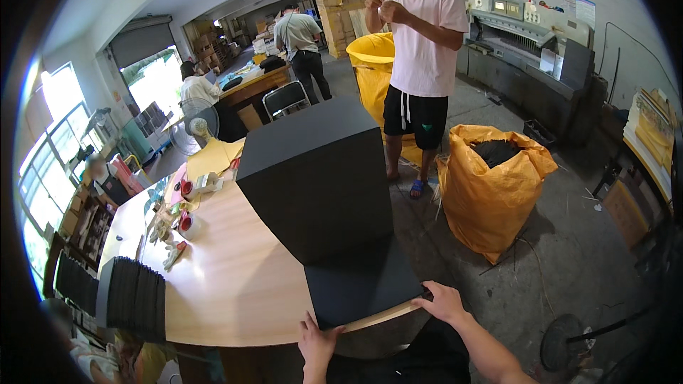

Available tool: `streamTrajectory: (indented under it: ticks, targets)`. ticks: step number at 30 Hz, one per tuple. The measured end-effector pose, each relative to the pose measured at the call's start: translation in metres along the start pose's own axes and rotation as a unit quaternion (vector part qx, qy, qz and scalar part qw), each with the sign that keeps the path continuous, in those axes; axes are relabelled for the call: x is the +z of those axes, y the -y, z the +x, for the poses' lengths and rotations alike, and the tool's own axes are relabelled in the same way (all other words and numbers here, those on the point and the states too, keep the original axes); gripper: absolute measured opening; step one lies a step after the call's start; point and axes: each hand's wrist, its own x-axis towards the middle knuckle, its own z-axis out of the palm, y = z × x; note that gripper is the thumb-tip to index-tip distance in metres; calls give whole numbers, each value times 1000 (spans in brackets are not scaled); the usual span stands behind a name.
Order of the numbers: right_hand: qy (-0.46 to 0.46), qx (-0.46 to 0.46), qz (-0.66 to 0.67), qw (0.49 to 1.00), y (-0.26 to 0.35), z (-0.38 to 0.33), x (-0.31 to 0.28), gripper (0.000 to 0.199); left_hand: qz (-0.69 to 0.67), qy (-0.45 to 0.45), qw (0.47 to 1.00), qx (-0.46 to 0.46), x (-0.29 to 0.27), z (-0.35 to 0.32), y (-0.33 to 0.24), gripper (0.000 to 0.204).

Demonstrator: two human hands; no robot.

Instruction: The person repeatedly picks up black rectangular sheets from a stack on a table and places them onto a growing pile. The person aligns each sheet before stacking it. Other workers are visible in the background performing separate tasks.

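A flat black sheet (363,281) lies at the near edge of the wooden table (235,270); whether it is one layer or several I cannot tell. Behind it rises a tall block of black boards (320,192), its top well above the table. My left hand (319,345) is at the sheet's near left corner, fingers on one side and thumb on the other. At the near right corner my right hand (445,304) pinches the edge between fingers and thumb.
Stacked black boards (131,299) stand at the table's left end. Cups (186,222), a glove (173,254) and papers lie farther back. Beyond the table's right side, a person in a pink shirt (425,35) stands by an orange sack (491,199). A fan base (562,341) is at lower right.
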Motion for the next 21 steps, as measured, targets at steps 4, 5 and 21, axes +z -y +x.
streamTrajectory:
  ticks: [4,5,21]
  targets:
    - [62,111,31,991,7,-1,-10,40,-161,15,979,122,-4,32,-33,40]
    - [76,123,24,989,9,-1,-10,41,-182,0,957,227,-1,47,-51,21]
    - [129,164,33,977,11,15,-3,38,-271,165,877,361,51,77,-69,20]
